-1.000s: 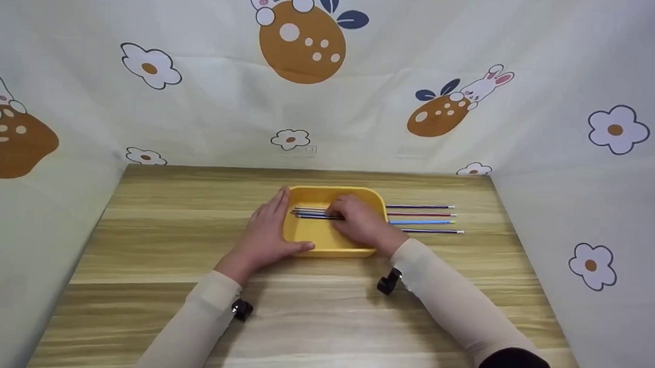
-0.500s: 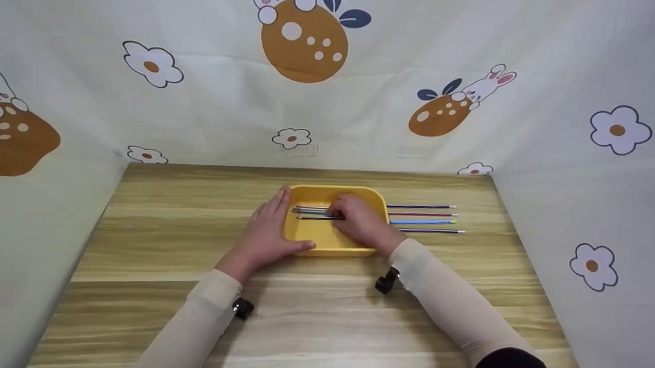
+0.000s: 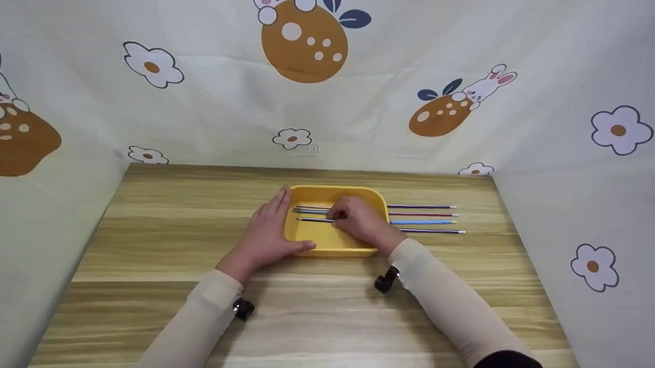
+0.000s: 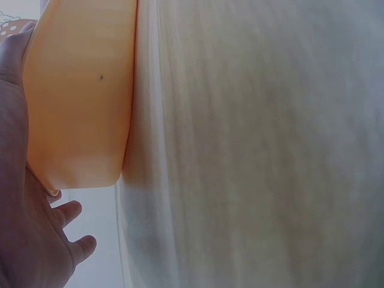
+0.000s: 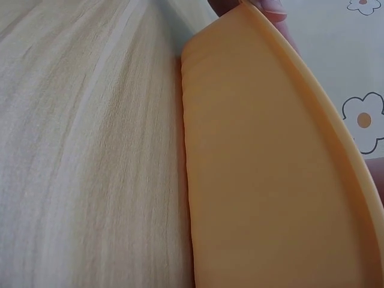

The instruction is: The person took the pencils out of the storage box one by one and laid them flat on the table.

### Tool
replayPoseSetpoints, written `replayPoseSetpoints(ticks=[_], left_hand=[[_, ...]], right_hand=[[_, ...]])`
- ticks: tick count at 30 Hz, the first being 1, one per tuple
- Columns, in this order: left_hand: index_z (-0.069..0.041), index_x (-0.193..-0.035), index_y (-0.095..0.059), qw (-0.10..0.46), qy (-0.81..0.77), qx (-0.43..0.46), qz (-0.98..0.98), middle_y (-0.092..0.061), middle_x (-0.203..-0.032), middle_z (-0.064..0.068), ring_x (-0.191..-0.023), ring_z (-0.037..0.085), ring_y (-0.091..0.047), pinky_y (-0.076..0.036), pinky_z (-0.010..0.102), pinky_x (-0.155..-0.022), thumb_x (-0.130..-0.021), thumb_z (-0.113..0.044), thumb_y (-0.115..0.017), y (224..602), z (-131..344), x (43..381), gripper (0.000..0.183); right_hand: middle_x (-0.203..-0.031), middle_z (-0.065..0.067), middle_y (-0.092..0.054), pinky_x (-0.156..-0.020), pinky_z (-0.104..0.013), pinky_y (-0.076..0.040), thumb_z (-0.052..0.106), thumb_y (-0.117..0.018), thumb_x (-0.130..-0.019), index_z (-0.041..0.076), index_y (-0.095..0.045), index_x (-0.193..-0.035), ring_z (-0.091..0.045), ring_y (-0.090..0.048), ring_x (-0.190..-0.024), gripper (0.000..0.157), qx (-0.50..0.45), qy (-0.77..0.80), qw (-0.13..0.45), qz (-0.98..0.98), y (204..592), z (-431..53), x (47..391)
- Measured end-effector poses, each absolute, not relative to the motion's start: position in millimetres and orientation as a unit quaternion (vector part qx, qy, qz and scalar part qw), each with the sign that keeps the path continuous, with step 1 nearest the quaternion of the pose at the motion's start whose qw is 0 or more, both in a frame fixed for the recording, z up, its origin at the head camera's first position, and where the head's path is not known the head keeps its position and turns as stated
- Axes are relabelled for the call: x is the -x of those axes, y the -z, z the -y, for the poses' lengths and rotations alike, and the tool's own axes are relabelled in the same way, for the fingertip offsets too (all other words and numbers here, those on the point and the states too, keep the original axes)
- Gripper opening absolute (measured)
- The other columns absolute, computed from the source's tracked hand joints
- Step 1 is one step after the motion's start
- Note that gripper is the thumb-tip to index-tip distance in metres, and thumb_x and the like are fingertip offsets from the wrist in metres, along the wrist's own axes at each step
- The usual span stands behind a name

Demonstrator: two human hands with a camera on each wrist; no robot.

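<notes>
A yellow plastic bin (image 3: 335,252) stands on the wooden table with several pencils (image 3: 311,210) lying in it. My left hand (image 3: 263,232) rests on the bin's left end, fingers along that side and thumb on the front rim; in the left wrist view its fingers are spread past the orange-looking wall (image 4: 81,90). Inside the bin, my right hand (image 3: 362,221) pinches a dark pencil (image 3: 316,220), slightly nearer than the others. The right wrist view shows only the bin's outer wall (image 5: 258,150), so the pinching fingertips are hidden there.
Right of the bin several pencils lie roughly parallel on the table: a dark one (image 3: 421,206), a red one (image 3: 423,215), a light blue one (image 3: 422,222) and another dark one (image 3: 433,231). A patterned cloth (image 3: 215,107) hangs behind and at both sides.
In my right hand's fingers the dark pencil has shifted towards the near side of the bin, apart from the other pencils. The left hand and the bin stay put.
</notes>
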State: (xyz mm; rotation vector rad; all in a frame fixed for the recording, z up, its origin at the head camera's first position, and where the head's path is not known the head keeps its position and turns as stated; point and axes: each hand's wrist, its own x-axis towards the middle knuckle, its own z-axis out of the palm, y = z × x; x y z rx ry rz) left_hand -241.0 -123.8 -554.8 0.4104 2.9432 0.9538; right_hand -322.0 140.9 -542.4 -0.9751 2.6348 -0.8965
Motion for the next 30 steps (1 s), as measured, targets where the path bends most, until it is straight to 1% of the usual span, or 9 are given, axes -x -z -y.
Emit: replayPoseSetpoints(ticks=[6,14,19,23,30], left_hand=[[-0.006,-0.178,-0.006,0.011,-0.304,-0.134,-0.943,-0.009,-0.186,0.014,-0.168,0.038,-0.020,-0.014,0.060,-0.135,-0.081,-0.074,-0.086,555.3,123.0,242.0,0.143],[-0.007,-0.178,-0.007,0.010,-0.306,-0.134,-0.942,-0.009,-0.186,0.013,-0.167,0.041,-0.021,-0.016,0.061,-0.135,-0.081,-0.074,-0.087,555.5,122.8,242.2,0.142],[-0.006,-0.178,-0.007,0.010,-0.306,-0.137,-0.942,-0.010,-0.186,0.014,-0.167,0.041,-0.022,-0.016,0.062,-0.135,-0.082,-0.074,-0.086,555.7,122.8,242.4,0.142],[-0.006,-0.178,-0.007,0.008,-0.308,-0.139,-0.941,-0.011,-0.186,0.014,-0.167,0.040,-0.022,-0.016,0.062,-0.135,-0.082,-0.073,-0.087,555.6,123.0,242.2,0.142],[-0.006,-0.178,-0.007,0.007,-0.306,-0.136,-0.942,-0.011,-0.185,0.014,-0.167,0.040,-0.021,-0.015,0.061,-0.135,-0.082,-0.074,-0.086,556.2,123.9,241.8,0.142]], right_hand=[[-0.104,-0.008,-0.081,-0.090,-0.041,-0.061,-0.007,-0.079,-0.096,0.002,-0.086,-0.110,-0.021,-0.070,-0.097,0.018,0.319,0.310,0.106,-0.889,541.9,-141.0,321.8],[-0.105,-0.003,-0.082,-0.089,-0.039,-0.062,-0.003,-0.078,-0.097,0.007,-0.086,-0.109,-0.017,-0.071,-0.096,0.017,0.308,0.304,0.117,-0.894,542.2,-140.2,321.1],[-0.102,-0.004,-0.079,-0.086,-0.038,-0.060,-0.001,-0.077,-0.097,0.006,-0.085,-0.108,-0.018,-0.068,-0.094,0.015,0.339,0.294,0.090,-0.889,542.6,-140.5,320.2],[-0.101,-0.005,-0.077,-0.086,-0.038,-0.060,0.000,-0.078,-0.096,0.005,-0.084,-0.106,-0.019,-0.068,-0.094,0.013,0.360,0.300,0.062,-0.881,543.2,-141.0,319.6],[-0.101,-0.004,-0.075,-0.084,-0.034,-0.061,0.000,-0.079,-0.096,0.005,-0.083,-0.105,-0.016,-0.068,-0.092,0.012,0.367,0.327,0.059,-0.868,545.0,-140.9,320.6]])
